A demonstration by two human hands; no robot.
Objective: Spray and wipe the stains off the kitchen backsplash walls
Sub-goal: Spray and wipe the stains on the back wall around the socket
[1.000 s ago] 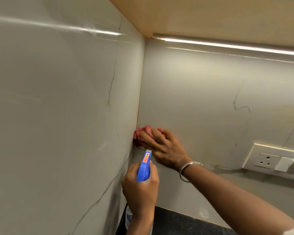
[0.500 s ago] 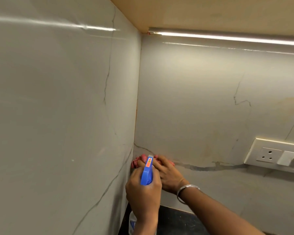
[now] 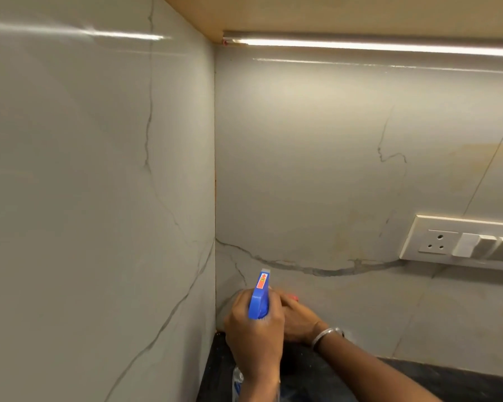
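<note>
Crowding backsplash corner (image 3: pixel 215 175) above countertop edge (image 3: pixel 462 377): right hand (image 3: pixel 301 319), left hand (image 3: pixel 254 335), spray bottle (image 3: pixel 260 297).

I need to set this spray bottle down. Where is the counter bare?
Bare: the black countertop right of the right hand, along the back wall under the switch panel. Crowded: the corner, where the left hand grips the spray bottle.

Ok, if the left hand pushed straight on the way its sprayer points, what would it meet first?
Probably the back wall right of the corner, below the grey vein. The right hand on the red cloth lies close beside that line; depth is unclear, so it could be brushed first.
</note>
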